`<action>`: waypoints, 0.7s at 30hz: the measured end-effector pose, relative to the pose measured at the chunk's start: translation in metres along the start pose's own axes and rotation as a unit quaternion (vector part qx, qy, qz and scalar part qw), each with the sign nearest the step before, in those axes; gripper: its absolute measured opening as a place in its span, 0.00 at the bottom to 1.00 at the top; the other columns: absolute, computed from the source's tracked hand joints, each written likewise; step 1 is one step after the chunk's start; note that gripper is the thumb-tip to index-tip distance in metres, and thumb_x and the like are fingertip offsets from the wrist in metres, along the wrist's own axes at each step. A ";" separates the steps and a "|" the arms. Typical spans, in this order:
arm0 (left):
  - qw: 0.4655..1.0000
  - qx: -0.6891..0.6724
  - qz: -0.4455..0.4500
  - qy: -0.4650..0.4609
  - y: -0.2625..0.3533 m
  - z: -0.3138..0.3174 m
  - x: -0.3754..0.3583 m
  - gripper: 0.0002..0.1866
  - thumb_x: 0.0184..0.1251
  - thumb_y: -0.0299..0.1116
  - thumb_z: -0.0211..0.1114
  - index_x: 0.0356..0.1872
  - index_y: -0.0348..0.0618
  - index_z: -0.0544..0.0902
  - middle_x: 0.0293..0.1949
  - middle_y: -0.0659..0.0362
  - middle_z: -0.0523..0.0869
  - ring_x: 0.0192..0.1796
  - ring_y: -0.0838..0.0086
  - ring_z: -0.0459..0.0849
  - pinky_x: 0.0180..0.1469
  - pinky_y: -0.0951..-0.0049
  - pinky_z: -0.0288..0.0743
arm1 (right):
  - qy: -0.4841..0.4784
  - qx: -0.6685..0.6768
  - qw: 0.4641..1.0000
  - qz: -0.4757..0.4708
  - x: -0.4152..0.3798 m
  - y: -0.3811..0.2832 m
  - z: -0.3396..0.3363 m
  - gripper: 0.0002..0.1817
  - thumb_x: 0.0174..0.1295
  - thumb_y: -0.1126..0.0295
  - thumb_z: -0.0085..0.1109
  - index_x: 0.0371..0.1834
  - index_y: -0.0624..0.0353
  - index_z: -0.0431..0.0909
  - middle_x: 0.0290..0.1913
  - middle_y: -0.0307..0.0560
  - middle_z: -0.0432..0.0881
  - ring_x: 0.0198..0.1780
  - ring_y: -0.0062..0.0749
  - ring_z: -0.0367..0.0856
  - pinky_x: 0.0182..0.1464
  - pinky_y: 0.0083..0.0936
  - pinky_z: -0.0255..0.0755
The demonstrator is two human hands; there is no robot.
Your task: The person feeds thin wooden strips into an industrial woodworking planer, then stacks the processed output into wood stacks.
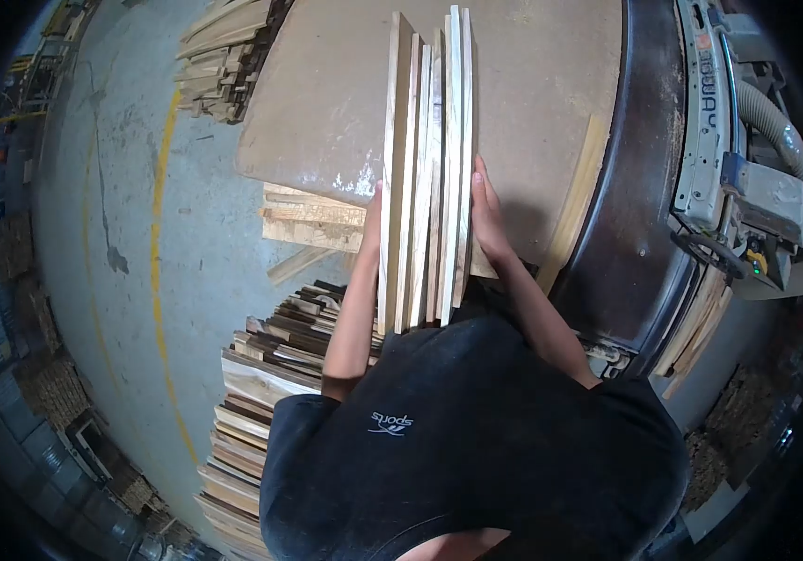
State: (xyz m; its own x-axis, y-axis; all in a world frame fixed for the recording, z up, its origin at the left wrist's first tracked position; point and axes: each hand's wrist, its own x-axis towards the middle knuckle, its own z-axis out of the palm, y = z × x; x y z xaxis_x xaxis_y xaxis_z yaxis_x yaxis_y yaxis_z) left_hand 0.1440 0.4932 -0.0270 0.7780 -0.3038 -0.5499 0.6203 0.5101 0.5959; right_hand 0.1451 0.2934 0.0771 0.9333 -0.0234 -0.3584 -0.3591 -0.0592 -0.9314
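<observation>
A bundle of several long, narrow wooden boards (431, 178) stands on edge between my two hands, pointing away from my chest. Its near ends reach my dark shirt, and the far ends lie over a brown tabletop (326, 103). My left hand (376, 210) presses the left side of the bundle; most of its fingers are hidden behind the boards. On the opposite side, my right hand (486, 208) holds the outer board, with fingers stretched forward along it. The boards are uneven in length, with small gaps between some of them.
A thin wooden strip (574, 201) lies along the tabletop's right side. Beyond it stands a machine (743, 159) with a grey hose (775, 122). Stacked boards (242, 439) stand at my left; more wood (224, 65) is piled at far left. A yellow line (157, 252) crosses the floor.
</observation>
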 end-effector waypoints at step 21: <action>0.972 0.007 0.236 0.011 -0.017 0.043 -0.025 0.39 0.79 0.59 0.37 0.74 0.33 0.59 0.70 0.45 0.68 0.71 0.62 0.68 0.72 0.66 0.60 | 0.025 -0.054 0.998 0.020 -0.089 -0.009 -0.019 0.48 0.60 0.57 0.69 0.76 0.69 0.50 0.67 0.63 0.70 0.68 0.43 0.70 0.68 0.36 0.65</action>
State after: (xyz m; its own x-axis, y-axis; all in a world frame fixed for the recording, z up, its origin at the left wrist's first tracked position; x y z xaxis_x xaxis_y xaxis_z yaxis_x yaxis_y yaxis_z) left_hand 0.1179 0.4574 0.0015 0.9739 -0.0211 -0.2261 0.1966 0.5768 0.7929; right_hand 0.0654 0.2767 0.1186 0.9182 -0.0774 -0.3886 -0.3962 -0.1649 -0.9033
